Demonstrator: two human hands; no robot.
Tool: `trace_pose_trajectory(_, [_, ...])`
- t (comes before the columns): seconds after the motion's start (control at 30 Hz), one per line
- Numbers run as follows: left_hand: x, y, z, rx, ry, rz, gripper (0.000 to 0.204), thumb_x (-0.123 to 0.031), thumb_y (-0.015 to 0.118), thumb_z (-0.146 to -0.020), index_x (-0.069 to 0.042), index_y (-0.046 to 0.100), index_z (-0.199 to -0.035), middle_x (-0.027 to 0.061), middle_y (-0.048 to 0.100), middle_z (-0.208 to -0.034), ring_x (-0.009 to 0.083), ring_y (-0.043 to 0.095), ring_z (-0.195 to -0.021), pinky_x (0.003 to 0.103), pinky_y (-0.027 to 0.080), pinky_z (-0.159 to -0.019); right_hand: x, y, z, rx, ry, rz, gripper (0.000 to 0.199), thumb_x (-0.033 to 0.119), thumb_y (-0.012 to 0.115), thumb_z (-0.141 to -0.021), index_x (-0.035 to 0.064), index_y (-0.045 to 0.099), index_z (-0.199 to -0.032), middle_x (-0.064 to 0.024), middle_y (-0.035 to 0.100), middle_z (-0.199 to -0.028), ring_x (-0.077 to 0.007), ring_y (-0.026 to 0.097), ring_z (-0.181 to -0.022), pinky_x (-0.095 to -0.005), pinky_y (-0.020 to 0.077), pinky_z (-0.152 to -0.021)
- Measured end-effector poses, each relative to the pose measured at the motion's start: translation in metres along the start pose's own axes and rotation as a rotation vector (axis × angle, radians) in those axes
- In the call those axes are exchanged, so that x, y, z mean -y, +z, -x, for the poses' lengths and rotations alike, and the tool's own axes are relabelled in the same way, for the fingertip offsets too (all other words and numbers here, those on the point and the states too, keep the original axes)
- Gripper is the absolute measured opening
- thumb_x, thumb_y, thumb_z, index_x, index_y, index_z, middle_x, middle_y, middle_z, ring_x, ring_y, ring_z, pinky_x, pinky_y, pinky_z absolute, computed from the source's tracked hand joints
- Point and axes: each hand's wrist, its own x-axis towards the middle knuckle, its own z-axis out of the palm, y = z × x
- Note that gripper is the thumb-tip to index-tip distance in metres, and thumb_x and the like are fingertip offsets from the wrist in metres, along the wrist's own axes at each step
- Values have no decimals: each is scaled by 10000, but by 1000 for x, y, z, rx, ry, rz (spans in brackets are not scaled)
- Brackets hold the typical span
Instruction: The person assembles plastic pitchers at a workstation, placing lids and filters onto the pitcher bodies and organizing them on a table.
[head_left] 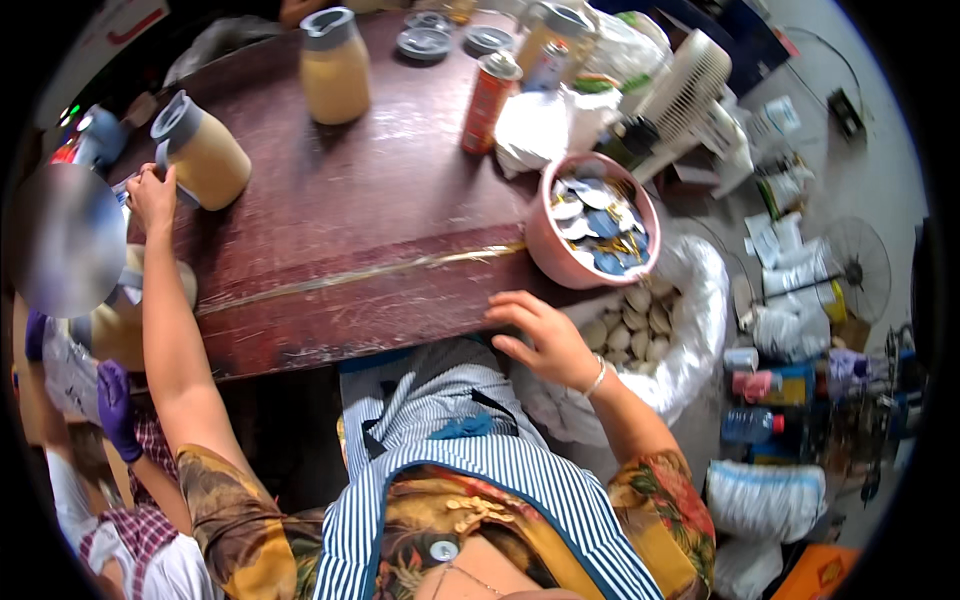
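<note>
At the table's left side, my left hand (152,198) is closed on the grey handle of a beige jug (212,160) with a grey lid and spout. The jug looks slightly tilted on the dark red table. My right hand (541,336) hovers by the table's near edge, open and holding nothing, its fingers spread. Just beyond it stands a pink bucket (545,240) filled with white and dark blue discs and gold-coloured strips. A second beige jug (336,75) stands upright farther back.
An orange-red spray can (488,105), grey lids (424,43) and a white fan (690,85) are toward the far right. A clear-lined sack (700,320) of beige pieces sits beside the bucket. At left is another person with a purple glove (118,408), near more beige jugs.
</note>
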Motion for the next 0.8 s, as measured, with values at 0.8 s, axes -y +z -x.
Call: trace_pose_trajectory(0.8, [-155, -245, 307, 634, -372, 1676, 282, -184, 749, -869, -55, 514, -956, -48, 521, -842, 25, 441, -746, 171, 390, -702, -102, -121, -9, -449, -211, 862, 263, 117, 784, -662, 173, 727, -913, -1, 669, -1020, -229, 600, -985, -369, 495, -850])
